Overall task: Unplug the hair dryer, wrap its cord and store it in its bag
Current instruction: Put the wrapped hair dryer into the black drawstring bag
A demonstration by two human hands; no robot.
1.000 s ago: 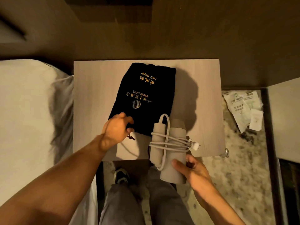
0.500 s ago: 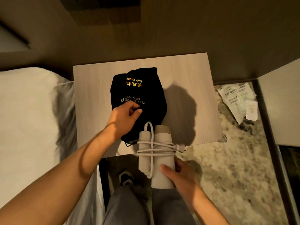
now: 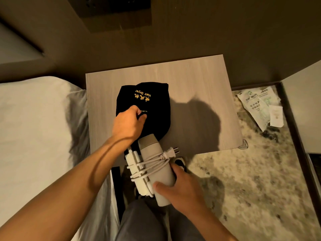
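A black cloth bag (image 3: 154,108) with gold "Hair Dryer" lettering lies bunched on the pale wooden nightstand (image 3: 196,80). My left hand (image 3: 127,123) grips the bag's near edge, holding the fabric up. My right hand (image 3: 180,188) holds the beige hair dryer (image 3: 156,164) by its rear end. The dryer's nose touches the bag's mouth. Its white cord (image 3: 151,162) is wound around the body and folded handle, and the plug (image 3: 171,153) sticks out to the right.
A white bed (image 3: 34,136) borders the nightstand on the left. Paper packets (image 3: 260,105) lie on the mottled carpet at right, beside a dark-framed pale panel. A clear corner guard (image 3: 244,145) caps the nightstand's near right corner. My legs and a shoe show below.
My left hand has bunched the bag up and lifted its edge. My right hand has tilted the dryer and pushed its nose forward to the bag's mouth.
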